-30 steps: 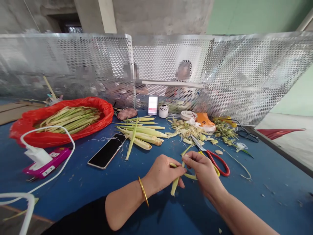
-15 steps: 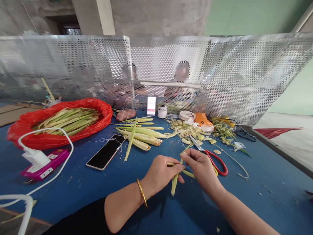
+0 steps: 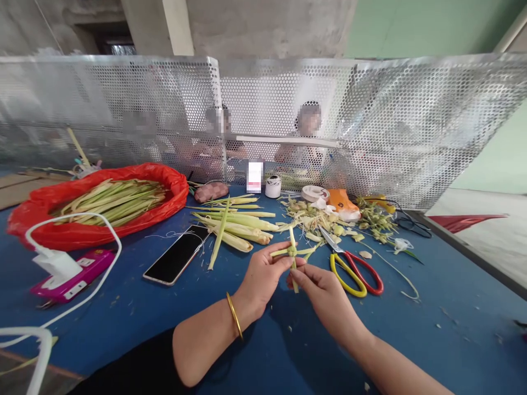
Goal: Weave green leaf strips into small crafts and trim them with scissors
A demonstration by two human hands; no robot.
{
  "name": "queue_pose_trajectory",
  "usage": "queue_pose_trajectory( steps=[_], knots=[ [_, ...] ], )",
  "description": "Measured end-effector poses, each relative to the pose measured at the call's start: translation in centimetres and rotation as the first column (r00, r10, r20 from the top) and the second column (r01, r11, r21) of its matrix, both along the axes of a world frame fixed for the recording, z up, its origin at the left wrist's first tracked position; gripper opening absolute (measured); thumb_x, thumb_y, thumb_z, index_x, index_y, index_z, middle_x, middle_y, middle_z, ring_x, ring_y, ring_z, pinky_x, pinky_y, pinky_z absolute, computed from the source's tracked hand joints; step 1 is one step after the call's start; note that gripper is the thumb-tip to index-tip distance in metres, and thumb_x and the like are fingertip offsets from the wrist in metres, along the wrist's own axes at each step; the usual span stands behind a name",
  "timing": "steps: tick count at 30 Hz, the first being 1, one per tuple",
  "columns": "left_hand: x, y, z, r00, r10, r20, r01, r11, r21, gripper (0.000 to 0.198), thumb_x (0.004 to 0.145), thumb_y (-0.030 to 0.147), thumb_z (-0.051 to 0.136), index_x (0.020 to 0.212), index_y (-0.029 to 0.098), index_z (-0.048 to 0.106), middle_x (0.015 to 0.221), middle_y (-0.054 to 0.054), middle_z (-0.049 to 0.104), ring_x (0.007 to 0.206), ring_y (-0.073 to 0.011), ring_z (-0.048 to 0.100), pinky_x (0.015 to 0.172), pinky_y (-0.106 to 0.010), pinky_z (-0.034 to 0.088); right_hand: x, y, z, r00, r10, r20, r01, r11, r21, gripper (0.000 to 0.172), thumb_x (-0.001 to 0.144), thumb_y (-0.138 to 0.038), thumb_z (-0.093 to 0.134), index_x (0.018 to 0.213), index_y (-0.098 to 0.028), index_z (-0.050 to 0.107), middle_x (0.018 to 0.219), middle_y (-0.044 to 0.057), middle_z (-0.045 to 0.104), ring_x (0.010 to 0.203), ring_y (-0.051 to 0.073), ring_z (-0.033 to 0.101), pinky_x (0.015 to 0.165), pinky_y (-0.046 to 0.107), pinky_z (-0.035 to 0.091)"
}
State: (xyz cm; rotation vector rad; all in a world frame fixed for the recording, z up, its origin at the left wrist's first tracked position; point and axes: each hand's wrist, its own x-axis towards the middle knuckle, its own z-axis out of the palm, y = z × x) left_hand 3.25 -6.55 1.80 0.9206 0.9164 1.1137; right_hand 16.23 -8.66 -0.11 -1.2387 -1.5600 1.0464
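Between my two hands is a small cross-shaped weave of pale green leaf strips (image 3: pixel 292 251), its ends sticking out to several sides from a knot in the middle. My left hand (image 3: pixel 265 274) pinches the weave from the left, and a gold bangle circles that wrist. My right hand (image 3: pixel 315 285) is closed on the strip end that points down toward me. Scissors (image 3: pixel 356 271) with one red and one yellow handle lie just right of my hands, blades pointing away. Long pale leaves (image 3: pixel 239 225) are spread on the blue table (image 3: pixel 247 351) beyond my left hand.
At left are a red bag (image 3: pixel 33 216) of leaf strips and a purple power strip (image 3: pixel 74 274) with a white charger. A phone (image 3: pixel 177 255) lies nearer the middle. Leaf scraps (image 3: pixel 308 214) and tape (image 3: pixel 315 194) sit farther back. People sit behind a perforated metal screen (image 3: pixel 284 99).
The leaf piece has been turned and raised slightly, so its cross shape now faces me. My right hand has moved down and left onto the lower strip, uncovering the yellow scissor handle.
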Motion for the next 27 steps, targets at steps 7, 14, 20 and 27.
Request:
queue_pose_trajectory(
  steps=[7,14,20,27],
  knots=[
    [0.3,-0.2,-0.5,0.992,0.069,0.107,-0.062,0.996,-0.066,0.038,0.064,0.018,0.072,0.101,0.012,0.067,0.07,-0.006,0.071,0.059,-0.0154,0.061,0.053,-0.025,0.046,0.2,-0.2,0.1,0.994,0.054,0.092,-0.068,0.986,0.154,0.034,0.089,-0.034,0.05,0.059,-0.019,0.052,0.068,0.001,0.053,0.065,0.015,0.046,0.062,0.025,0.036],
    [0.3,0.1,-0.5,0.988,0.108,0.107,-0.095,0.988,-0.125,0.035,0.06,0.015,0.072,0.095,0.011,0.068,0.064,-0.004,0.069,0.056,-0.0142,0.06,0.052,-0.023,0.045,-0.4,-0.6,-0.1,0.995,0.043,0.094,-0.06,0.98,0.192,0.034,0.089,-0.028,0.048,0.056,-0.02,0.042,0.066,0.001,0.051,0.063,0.015,0.045,0.059,0.024,0.034],
    [0.3,0.1,-0.6,0.992,0.076,0.099,-0.061,0.987,-0.146,0.04,0.063,0.016,0.068,0.102,0.011,0.062,0.066,-0.004,0.069,0.049,-0.0141,0.057,0.042,-0.023,0.04,-0.7,-0.9,-0.4,0.992,0.026,0.125,-0.048,0.983,0.176,0.035,0.09,-0.031,0.047,0.057,-0.02,0.043,0.064,0.0,0.05,0.062,0.014,0.045,0.058,0.025,0.034],
    [-1.0,1.3,0.0,0.999,-0.03,0.017,0.031,0.996,-0.085,0.032,0.065,0.02,0.069,0.097,0.013,0.065,0.068,-0.003,0.068,0.064,-0.0133,0.062,0.062,-0.023,0.046,0.6,0.4,-0.3,0.984,-0.106,0.146,0.099,0.994,0.053,0.04,0.087,-0.051,0.047,0.061,-0.021,0.052,0.058,0.001,0.055,0.058,0.017,0.051,0.055,0.026,0.036]
  ],
)
